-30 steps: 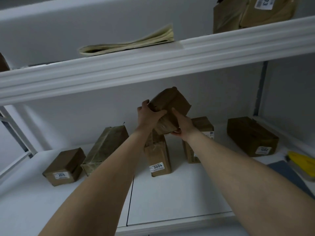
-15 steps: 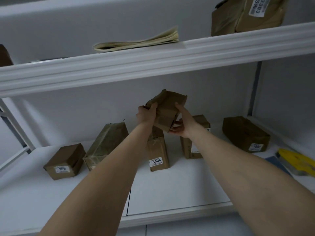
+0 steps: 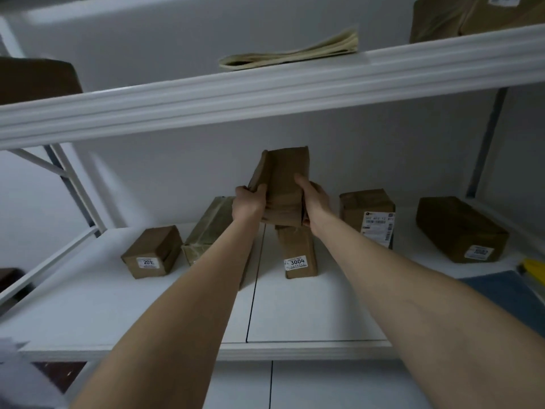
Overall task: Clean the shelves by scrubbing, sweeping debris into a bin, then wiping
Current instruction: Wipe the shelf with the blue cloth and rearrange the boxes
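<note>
Parcel (image 3: 283, 178) in brown paper, held between both your hands over the middle of the lower shelf (image 3: 309, 314). Its long axis stands nearly upright, and its top end points up toward the underside of the upper shelf (image 3: 265, 93). Your left hand (image 3: 249, 202) grips the lower left edge, thumb on the front face and fingers wrapped behind. Your right hand (image 3: 314, 202) grips the lower right side, thumb lying up the front and fingers curled round the far edge. Both arms are stretched forward.

Directly under the parcel stands the 3004 box (image 3: 298, 255), upright; you cannot tell whether the two touch. To its left a greenish parcel (image 3: 206, 228) leans, partly behind your left forearm, with a small box (image 3: 153, 252) just beside it. To the right stands a labelled box (image 3: 368, 216), and well apart from it lies a dark box (image 3: 460, 228) near the right post. At the right edge a yellow object (image 3: 533, 270) sits by a blue mat (image 3: 507, 293).

On the upper shelf lie folded paper (image 3: 295, 51), brown boxes (image 3: 472, 16) at the right, and a dark parcel (image 3: 38, 78) at the left.
</note>
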